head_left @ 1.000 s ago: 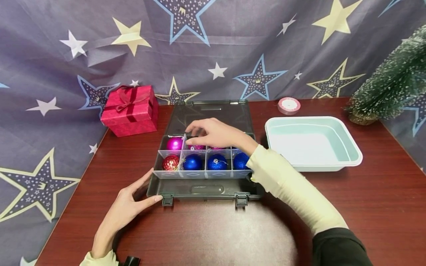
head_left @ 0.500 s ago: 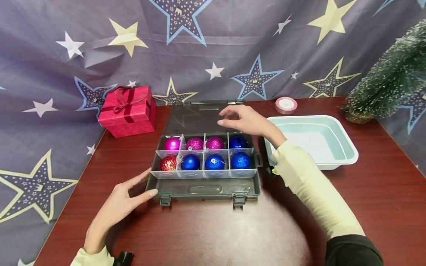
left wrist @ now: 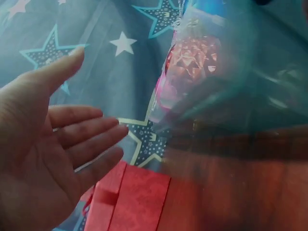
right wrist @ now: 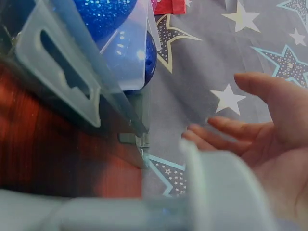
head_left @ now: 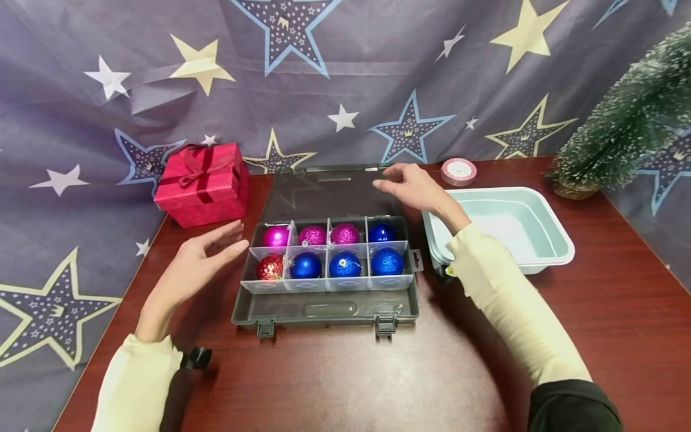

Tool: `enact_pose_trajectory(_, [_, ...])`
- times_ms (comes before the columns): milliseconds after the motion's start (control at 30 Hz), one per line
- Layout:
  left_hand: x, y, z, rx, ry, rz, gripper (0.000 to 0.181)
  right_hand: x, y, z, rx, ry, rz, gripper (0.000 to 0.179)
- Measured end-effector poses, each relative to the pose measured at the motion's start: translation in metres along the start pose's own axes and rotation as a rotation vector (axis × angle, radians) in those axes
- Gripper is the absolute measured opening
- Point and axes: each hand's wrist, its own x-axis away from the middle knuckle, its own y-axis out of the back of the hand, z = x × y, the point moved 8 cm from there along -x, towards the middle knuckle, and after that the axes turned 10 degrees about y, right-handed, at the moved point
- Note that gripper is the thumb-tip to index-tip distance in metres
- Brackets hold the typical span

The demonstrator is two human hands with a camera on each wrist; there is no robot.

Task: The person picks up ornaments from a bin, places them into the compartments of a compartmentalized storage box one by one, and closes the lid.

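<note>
A dark translucent plastic box lies on the table with its lid folded back. Christmas baubles sit one per compartment in two rows: pink ones and a shiny blue one behind, a red one and several blue ones in front. The long front compartment holds no baubles. Beside the box's left end hovers my left hand, fingers extended, holding nothing. My right hand is over the right edge of the lid, its fingers loosely bent and bare. Both palms appear without anything in them in the wrist views.
A red gift box with a ribbon stands back left. To the right is a pale green basin, with a pink ribbon roll behind it. A frosted small Christmas tree stands at the far right. Star-printed cloth hangs behind.
My right hand has drawn back from over the baubles to the lid's right edge. My left hand has left the box's front left corner and risen away beside it.
</note>
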Motion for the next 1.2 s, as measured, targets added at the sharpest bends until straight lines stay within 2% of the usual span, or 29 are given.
enact_pose_trajectory(133, [-0.022, 0.001, -0.006, -0.005, 0.007, 0.015, 0.067, -0.001, 0.002, -0.009, -0.022, -0.066, -0.020, 0.063])
enact_pose_trajectory(200, [-0.033, 0.000, -0.010, 0.034, -0.002, 0.043, 0.066, -0.001, 0.002, -0.012, -0.057, -0.099, -0.024, 0.066])
enact_pose_trajectory(333, [-0.054, -0.004, -0.014, 0.220, 0.011, 0.160, 0.073, -0.002, 0.001, -0.017, -0.168, -0.183, -0.009, 0.077])
enact_pose_trajectory(500, [-0.075, -0.009, -0.017, 0.482, 0.094, 0.297, 0.095, -0.008, -0.006, -0.021, -0.387, -0.280, 0.011, 0.085])
enact_pose_trajectory(600, [-0.086, -0.012, -0.018, 0.579, 0.143, 0.345, 0.103, -0.013, -0.010, -0.025, -0.542, -0.336, 0.005, 0.087])
enact_pose_trajectory(733, [-0.098, -0.017, -0.015, 0.634, 0.191, 0.388, 0.108, -0.019, -0.020, -0.032, -0.720, -0.381, 0.031, 0.087])
enact_pose_trajectory(833, [-0.105, -0.022, -0.009, 0.654, 0.222, 0.408, 0.110, -0.023, -0.028, -0.036, -0.811, -0.412, 0.052, 0.089])
enact_pose_trajectory(900, [-0.110, -0.025, -0.003, 0.670, 0.241, 0.421, 0.111, -0.025, -0.031, -0.041, -0.838, -0.446, 0.044, 0.090])
enact_pose_trajectory(1100, [-0.120, -0.033, 0.009, 0.706, 0.287, 0.454, 0.113, -0.027, -0.031, -0.052, -0.814, -0.511, -0.033, 0.086])
enact_pose_trajectory(1200, [-0.124, -0.037, 0.011, 0.712, 0.301, 0.469, 0.112, -0.028, -0.036, -0.055, -0.822, -0.539, -0.028, 0.087])
